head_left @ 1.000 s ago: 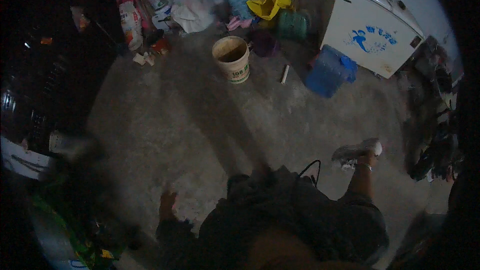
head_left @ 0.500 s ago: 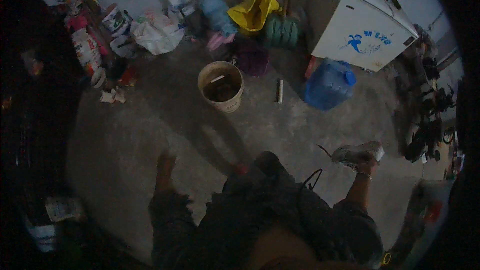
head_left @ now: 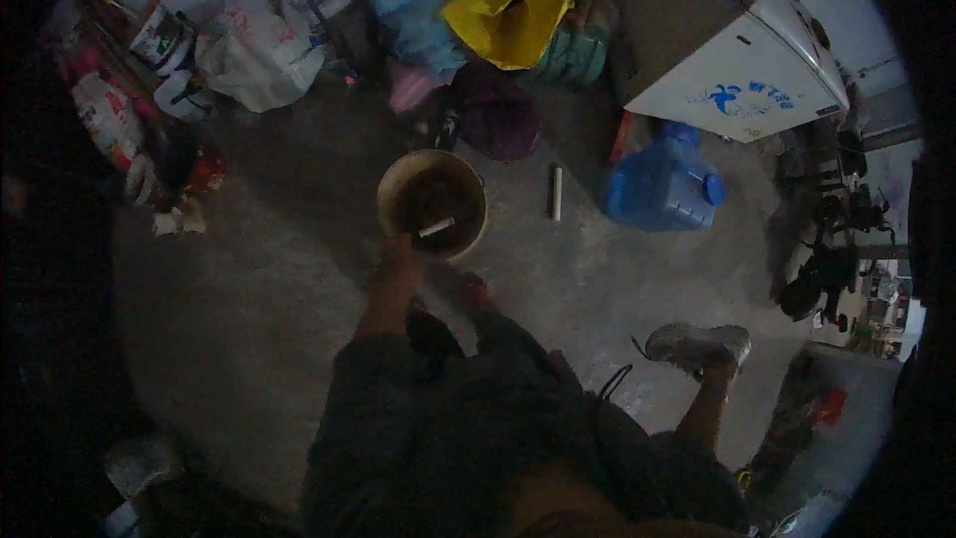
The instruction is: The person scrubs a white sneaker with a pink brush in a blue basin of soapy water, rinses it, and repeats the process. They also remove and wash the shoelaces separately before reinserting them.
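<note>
A pale bucket (head_left: 482, 222) stands before me, its open top tipped toward me. Inside lie dark contents and a short white stick-like piece (head_left: 436, 228). My left hand (head_left: 398, 261) is closed on the near-left part of the rim; dim light obscures the separate fingers. My right hand (head_left: 476, 293) is just short of the bucket's near side, blurred and reddish, so its fingers cannot be made out. On the concrete floor to the right of the bucket lies a narrow whitish stick (head_left: 557, 192).
A translucent blue water jug (head_left: 662, 187) lies right of the bucket, before a white cabinet-like appliance (head_left: 742, 100). A purple bag (head_left: 498, 120), a yellow sack (head_left: 498, 25) and white plastic bags (head_left: 261, 60) line the wall. My shoe (head_left: 697, 347) is at the right.
My left hand has moved forward and right onto the bucket's rim; my right hand has also come forward. The bucket has tipped toward me, and the white piece inside now appears nearer me.
</note>
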`<state>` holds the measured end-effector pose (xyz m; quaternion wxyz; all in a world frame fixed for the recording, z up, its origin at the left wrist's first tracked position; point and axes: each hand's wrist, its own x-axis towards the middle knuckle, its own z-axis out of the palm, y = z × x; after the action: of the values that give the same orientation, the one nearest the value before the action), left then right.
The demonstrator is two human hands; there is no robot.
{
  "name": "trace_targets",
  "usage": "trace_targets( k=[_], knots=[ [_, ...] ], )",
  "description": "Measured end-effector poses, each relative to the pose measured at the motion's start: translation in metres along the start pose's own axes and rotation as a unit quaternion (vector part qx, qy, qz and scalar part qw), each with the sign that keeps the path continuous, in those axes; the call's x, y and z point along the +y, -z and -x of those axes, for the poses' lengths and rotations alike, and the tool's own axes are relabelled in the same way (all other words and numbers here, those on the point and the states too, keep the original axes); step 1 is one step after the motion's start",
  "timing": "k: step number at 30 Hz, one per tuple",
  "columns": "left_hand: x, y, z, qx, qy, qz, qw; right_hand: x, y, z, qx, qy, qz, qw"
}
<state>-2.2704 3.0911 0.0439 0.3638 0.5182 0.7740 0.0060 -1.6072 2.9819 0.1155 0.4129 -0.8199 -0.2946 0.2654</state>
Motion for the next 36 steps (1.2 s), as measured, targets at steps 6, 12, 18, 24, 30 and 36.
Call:
trace_targets(
  k=[6, 12, 18, 24, 30, 36],
  knots=[
    [-0.019, -0.052, -0.1, -0.02, -0.118, -0.094, 0.988, -0.023, 0.041, 0.074, -0.049, -0.013, -0.314, 0.948],
    [-0.035, -0.033, -0.132, -0.188, -0.098, 0.088, 0.973, -0.098, -0.026, 0.197, 0.114, 0.032, -0.059, 0.991],
    [-0.102, 0.084, -0.165, -0.071, -0.216, 0.181, 0.957, -0.14, -0.102, 0.241, 0.099, -0.027, 0.305, 0.947],
    [-0.164, 0.149, -0.184, -0.009, -0.214, 0.24, 0.947, -0.044, -0.072, 0.19, 0.03, -0.097, -0.224, 0.969],
    [-0.182, 0.224, -0.172, -0.086, -0.029, -0.018, 0.996, -0.114, -0.179, 0.19, 0.191, -0.21, -0.211, 0.935],
    [-0.322, 0.217, -0.215, 0.028, -0.175, -0.384, 0.906, -0.113, -0.216, 0.161, 0.1, -0.083, 0.265, 0.955]
  ],
)
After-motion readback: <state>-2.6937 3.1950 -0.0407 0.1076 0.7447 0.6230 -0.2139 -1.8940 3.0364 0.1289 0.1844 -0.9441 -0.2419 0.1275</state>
